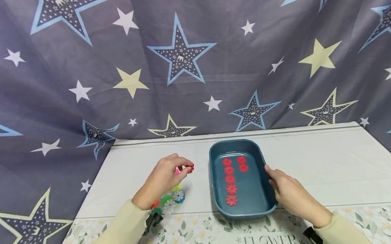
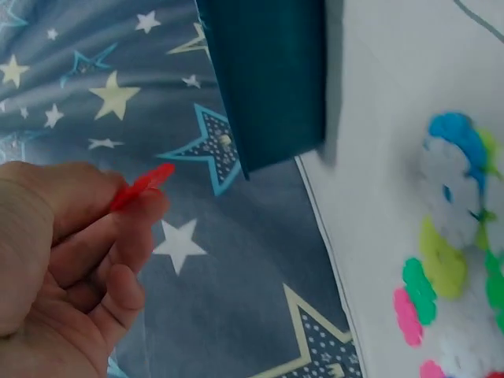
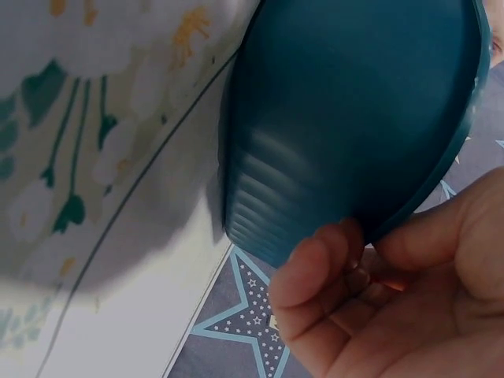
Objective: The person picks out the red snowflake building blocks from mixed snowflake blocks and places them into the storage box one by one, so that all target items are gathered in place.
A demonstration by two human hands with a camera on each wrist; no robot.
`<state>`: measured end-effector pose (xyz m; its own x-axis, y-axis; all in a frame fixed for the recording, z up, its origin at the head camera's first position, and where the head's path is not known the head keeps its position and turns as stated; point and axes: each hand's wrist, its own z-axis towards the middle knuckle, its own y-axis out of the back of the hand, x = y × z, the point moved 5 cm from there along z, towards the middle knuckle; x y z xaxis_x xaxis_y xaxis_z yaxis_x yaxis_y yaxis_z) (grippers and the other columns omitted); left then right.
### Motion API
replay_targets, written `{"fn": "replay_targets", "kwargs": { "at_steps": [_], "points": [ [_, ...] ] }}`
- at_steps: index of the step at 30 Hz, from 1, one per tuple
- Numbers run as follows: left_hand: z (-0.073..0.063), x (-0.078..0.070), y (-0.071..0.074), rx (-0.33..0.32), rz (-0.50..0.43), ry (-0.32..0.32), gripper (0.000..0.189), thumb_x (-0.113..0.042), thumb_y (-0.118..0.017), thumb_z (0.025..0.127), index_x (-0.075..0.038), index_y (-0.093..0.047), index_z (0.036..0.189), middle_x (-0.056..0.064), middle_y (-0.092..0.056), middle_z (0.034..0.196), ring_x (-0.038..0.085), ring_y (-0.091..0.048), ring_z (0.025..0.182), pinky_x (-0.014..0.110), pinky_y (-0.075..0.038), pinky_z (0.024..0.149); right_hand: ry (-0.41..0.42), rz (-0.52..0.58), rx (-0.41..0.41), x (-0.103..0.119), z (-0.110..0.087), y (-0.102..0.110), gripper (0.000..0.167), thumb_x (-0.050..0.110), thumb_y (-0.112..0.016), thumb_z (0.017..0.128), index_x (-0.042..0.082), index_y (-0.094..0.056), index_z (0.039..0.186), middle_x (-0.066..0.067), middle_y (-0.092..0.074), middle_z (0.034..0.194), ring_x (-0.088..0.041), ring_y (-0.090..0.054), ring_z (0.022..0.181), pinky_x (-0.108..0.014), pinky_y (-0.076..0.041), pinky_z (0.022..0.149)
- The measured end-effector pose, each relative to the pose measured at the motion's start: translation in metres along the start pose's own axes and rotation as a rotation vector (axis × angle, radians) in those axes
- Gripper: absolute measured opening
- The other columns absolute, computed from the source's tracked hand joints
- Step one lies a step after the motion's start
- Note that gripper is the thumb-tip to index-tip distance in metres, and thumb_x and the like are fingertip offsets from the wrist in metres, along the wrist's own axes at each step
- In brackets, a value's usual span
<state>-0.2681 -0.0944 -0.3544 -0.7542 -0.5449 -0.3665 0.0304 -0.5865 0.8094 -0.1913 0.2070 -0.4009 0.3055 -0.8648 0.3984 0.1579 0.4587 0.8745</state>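
My left hand (image 1: 165, 176) pinches a red flower-shaped disc (image 2: 143, 187) between thumb and fingers, above the table to the left of the tub. The dark teal rectangular tub (image 1: 273, 205) lies lengthwise in front of me. Thumb and curled fingers of my right hand (image 1: 290, 189) grip its right rim, as the right wrist view also shows. Inside, several red discs (image 1: 230, 179) form a column on the left of the floor. Two more red discs (image 1: 242, 163) lie at the far end, right of that column.
A loose pile of coloured discs (image 1: 169, 206), white, green, blue, yellow and pink, lies beneath my left forearm, partly hidden by it. A floral cloth (image 1: 192, 236) covers the near table edge. A starry curtain (image 1: 165, 101) hangs behind the white tabletop (image 1: 312, 158).
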Motion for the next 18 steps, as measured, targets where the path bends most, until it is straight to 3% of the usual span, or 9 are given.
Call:
{"fn": "replay_targets", "kwargs": {
  "at_steps": [9, 18],
  "points": [
    [0.01, -0.016, -0.011, 0.109, 0.03, -0.025, 0.029, -0.013, -0.061, 0.089, -0.01, -0.069, 0.117, -0.01, -0.051, 0.076, 0.006, -0.037, 0.061, 0.021, -0.036, 0.05, -0.019, 0.002, 0.019, -0.001, 0.001, -0.001, 0.043, -0.002, -0.055, 0.091, -0.011, -0.047, 0.132, -0.014, -0.061, 0.095, -0.02, -0.059, 0.079, -0.035, -0.047, 0.063],
    [0.016, -0.028, -0.023, 0.153, -0.024, -0.071, 0.032, -0.008, -0.057, 0.089, -0.011, -0.068, 0.118, -0.011, -0.051, 0.078, 0.006, -0.038, 0.066, 0.02, -0.036, 0.052, -0.017, 0.006, 0.02, -0.001, 0.002, 0.0, 0.042, -0.003, -0.055, 0.091, -0.011, -0.048, 0.131, -0.013, -0.06, 0.093, -0.015, -0.054, 0.073, -0.033, -0.046, 0.061]
  ]
}}
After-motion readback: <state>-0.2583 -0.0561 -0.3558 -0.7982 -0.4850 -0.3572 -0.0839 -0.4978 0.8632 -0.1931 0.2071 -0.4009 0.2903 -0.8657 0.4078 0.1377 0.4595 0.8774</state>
